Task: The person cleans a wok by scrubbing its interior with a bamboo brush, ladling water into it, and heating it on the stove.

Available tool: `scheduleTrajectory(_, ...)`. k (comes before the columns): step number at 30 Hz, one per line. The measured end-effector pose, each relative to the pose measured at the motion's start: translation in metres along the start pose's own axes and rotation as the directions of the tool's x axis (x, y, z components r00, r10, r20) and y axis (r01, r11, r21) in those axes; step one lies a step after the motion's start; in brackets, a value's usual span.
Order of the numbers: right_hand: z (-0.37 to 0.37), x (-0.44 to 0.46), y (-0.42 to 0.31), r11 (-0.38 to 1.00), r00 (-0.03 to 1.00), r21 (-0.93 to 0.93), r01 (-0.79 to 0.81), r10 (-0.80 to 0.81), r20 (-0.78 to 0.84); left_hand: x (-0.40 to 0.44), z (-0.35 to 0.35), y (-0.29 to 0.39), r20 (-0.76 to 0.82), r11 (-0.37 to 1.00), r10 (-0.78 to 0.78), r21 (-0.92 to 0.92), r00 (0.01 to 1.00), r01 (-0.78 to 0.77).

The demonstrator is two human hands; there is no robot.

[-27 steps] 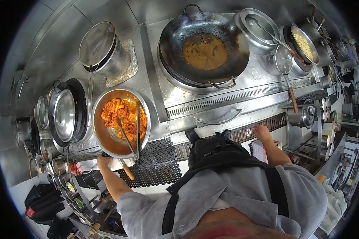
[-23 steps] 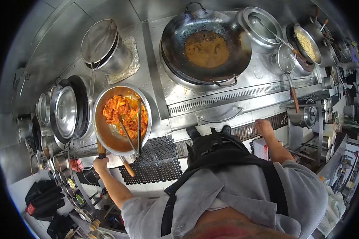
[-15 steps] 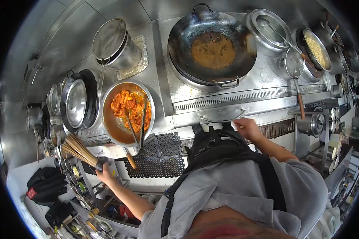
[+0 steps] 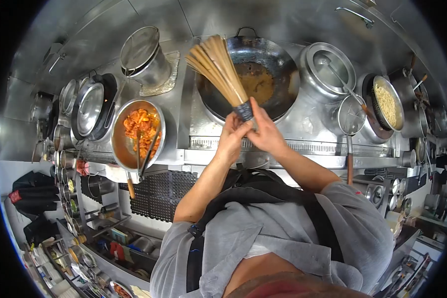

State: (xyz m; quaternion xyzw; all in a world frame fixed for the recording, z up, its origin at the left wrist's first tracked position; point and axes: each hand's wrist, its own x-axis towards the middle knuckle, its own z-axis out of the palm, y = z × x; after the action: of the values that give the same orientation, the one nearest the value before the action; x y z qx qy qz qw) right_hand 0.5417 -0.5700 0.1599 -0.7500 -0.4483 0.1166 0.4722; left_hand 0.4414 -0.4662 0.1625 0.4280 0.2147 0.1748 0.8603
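A bamboo wok brush (image 4: 221, 72) with a dark bound grip is held up, bristles pointing up and left, in front of the big black wok (image 4: 283, 94). My left hand (image 4: 232, 134) is closed around the grip's lower end from the left. Against the grip's right side lies my right hand (image 4: 264, 130), thumb and fingers near the dark binding; its far fingers are partly hidden. Brown liquid (image 4: 257, 85) lies in the bottom of the wok, partly covered by the brush.
A steel bowl (image 4: 120, 144) holds orange-red food and tongs at the left. Lidded pans (image 4: 90, 109) stand farther left. Right of the wok are a steel pot (image 4: 315, 59), a wood-handled strainer (image 4: 351, 116) and a pan of noodles (image 4: 386, 102). A faucet (image 4: 355, 16) juts from the back wall.
My left hand has brought the brush from beside the bowl up and right to the wok. My right hand has moved up and left to the brush grip. The view has shifted.
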Motion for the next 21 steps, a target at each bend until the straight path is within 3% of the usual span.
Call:
scheduleTrajectory(3,-0.052,0.002,0.053,0.989,0.988,-0.129,-0.074,0.091,0.128,0.011,0.006,-0.033,0.025,0.991,-0.012,0.135,1.0,0.008)
scheduleTrajectory(4,-0.074,0.011,0.069,0.967,0.939,-0.168,-0.192,0.231,0.256,0.016,0.002,-0.042,0.009,0.992,-0.011,0.127,1.0,0.01)
scheduleTrajectory(5,-0.095,0.03,0.085,0.928,0.855,-0.223,-0.297,0.363,0.371,0.023,-0.004,-0.048,0.07,0.774,0.202,0.599,0.977,-0.203)
scheduleTrajectory(6,-0.113,0.052,0.093,0.843,0.724,-0.296,-0.449,0.537,0.432,0.027,-0.01,-0.058,0.224,0.312,0.331,0.891,0.916,-0.331)
scheduleTrajectory(7,-0.129,0.073,0.103,0.727,0.555,-0.382,-0.571,0.685,0.472,0.035,-0.016,-0.07,0.337,0.204,0.387,0.876,0.858,-0.436)
scheduleTrajectory(8,-0.142,0.085,0.132,0.79,0.713,-0.514,-0.336,0.569,0.409,0.037,-0.013,-0.074,0.321,0.209,0.387,0.882,0.864,-0.421)
scheduleTrajectory(9,-0.149,0.099,0.155,0.769,0.836,-0.634,-0.081,0.399,0.377,0.04,-0.008,-0.075,0.34,0.095,0.363,0.913,0.867,-0.397)
scheduleTrajectory(10,-0.154,0.118,0.142,0.761,0.856,-0.634,-0.136,0.413,0.311,0.041,-0.005,-0.078,0.351,-0.023,0.33,0.931,0.876,-0.365)
scheduleTrajectory(11,-0.153,0.133,0.167,0.833,0.913,-0.537,-0.135,0.315,0.259,0.045,-0.005,-0.081,0.329,-0.011,0.375,0.937,0.867,-0.35)
scheduleTrajectory(12,-0.153,0.15,0.157,0.807,0.885,-0.522,-0.276,0.425,0.189,0.05,-0.006,-0.088,0.303,-0.01,0.376,0.946,0.876,-0.323)
scheduleTrajectory(14,-0.138,0.168,0.152,0.805,0.9,-0.487,-0.338,0.427,0.081,0.055,-0.013,-0.101,0.325,-0.078,0.453,0.942,0.83,-0.326)
scheduleTrajectory(15,-0.127,0.169,0.15,0.817,0.903,-0.482,-0.317,0.415,0.109,0.057,-0.016,-0.102,0.308,-0.099,0.469,0.95,0.828,-0.298)
scheduleTrajectory(18,-0.088,0.156,0.155,0.845,0.953,-0.461,-0.27,0.303,-0.002,0.06,-0.028,-0.103,0.317,-0.162,0.46,0.948,0.829,-0.272)
scheduleTrajectory(20,-0.086,0.145,0.147,0.87,0.941,-0.394,-0.296,0.337,0.035,0.056,-0.026,-0.1,0.253,-0.153,0.407,0.966,0.878,-0.208)
scheduleTrajectory(21,-0.085,0.142,0.132,0.909,0.932,-0.261,-0.326,0.355,0.073,0.057,-0.035,-0.1,0.265,-0.187,0.392,0.961,0.881,-0.206)
